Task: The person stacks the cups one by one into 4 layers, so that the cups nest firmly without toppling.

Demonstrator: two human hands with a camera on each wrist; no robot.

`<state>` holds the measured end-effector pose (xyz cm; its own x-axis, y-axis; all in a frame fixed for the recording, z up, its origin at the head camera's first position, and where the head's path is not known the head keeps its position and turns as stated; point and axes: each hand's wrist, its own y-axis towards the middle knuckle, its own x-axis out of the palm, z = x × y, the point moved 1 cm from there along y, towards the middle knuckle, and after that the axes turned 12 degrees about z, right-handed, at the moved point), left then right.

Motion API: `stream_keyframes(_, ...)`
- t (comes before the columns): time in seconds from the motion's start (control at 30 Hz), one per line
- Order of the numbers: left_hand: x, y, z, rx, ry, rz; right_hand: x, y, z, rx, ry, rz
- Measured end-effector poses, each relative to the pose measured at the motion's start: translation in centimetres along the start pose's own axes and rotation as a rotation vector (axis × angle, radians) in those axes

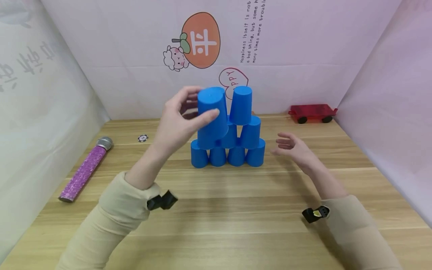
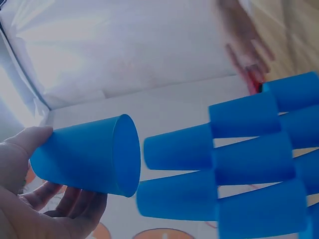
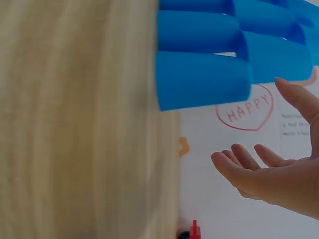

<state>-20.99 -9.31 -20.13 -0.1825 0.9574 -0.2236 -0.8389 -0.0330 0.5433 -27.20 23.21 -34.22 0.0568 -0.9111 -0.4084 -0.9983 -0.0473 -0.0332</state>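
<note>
A blue cup [image 1: 212,112], bottom up, is held in my left hand [image 1: 177,120], thumb on the near side and fingers behind it. In the left wrist view this cup [image 2: 84,157] is apart from the others, its rim facing the stack's top. Several more upside-down blue cups form a tiered stack on the table, with a bottom row [image 1: 217,156], a middle row [image 1: 251,133] and an upper cup [image 1: 242,105]. My right hand [image 1: 293,149] hovers just right of the stack, fingers loosely bent and holding nothing; in the right wrist view that hand [image 3: 274,169] is apart from the cups.
On the wooden table [image 1: 216,225] a glittery purple microphone [image 1: 86,170] lies at the left, with a small round chip [image 1: 143,138] nearby. A red toy wagon [image 1: 313,113] stands at the back right. Printed white sheets [image 1: 135,45] enclose the table's back and sides.
</note>
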Motion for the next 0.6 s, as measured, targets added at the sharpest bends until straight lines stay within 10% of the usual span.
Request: stream_keyframes(0.6,1.4,6.9,2.7,-0.006,0.116,0.045,4.5,1.4,0.8,0.016,-0.145,-0.053)
